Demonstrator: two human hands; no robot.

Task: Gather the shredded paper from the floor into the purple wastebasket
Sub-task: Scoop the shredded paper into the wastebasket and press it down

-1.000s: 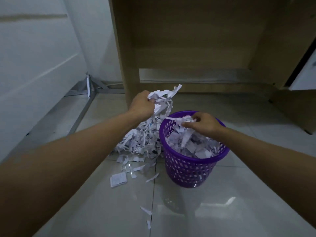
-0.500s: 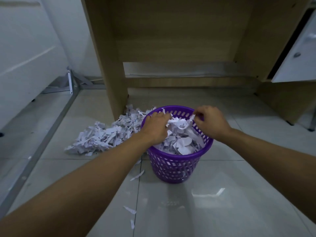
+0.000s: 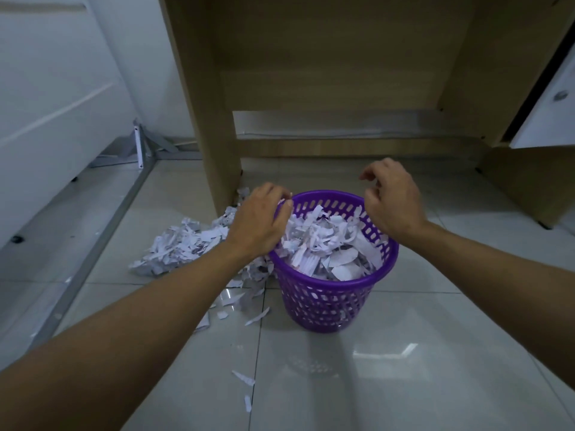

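your left hand (image 3: 259, 220) sits at the 9 o'clock edge of the purple wastebasket (image 3: 334, 293), fingers curled down over the rim and onto the shredded paper inside (image 3: 326, 244). whether it pinches any strip i cannot tell, the fingertips are hidden in the shreds. your right hand (image 3: 393, 202) hangs just above the rim at about 2 o'clock, fingers loosely bent and holding nothing.

the basket is heaped near its brim, yet plenty is left on the floor. the main pile (image 3: 183, 244) lies at 9 o'clock from the basket, touching its base and spreading out toward the wooden table leg (image 3: 211, 119). its long axis runs from about 8 o'clock out on the tiles up toward that leg at 1 o'clock. loose scraps (image 3: 245, 376) trail off at 6 to 7 o'clock, well apart from the heap.

here's what counts: the pile is on your left side, right beside your left wrist, so that hand looks the nearer one for the next scoop. the right would have to cross over the basket to help.
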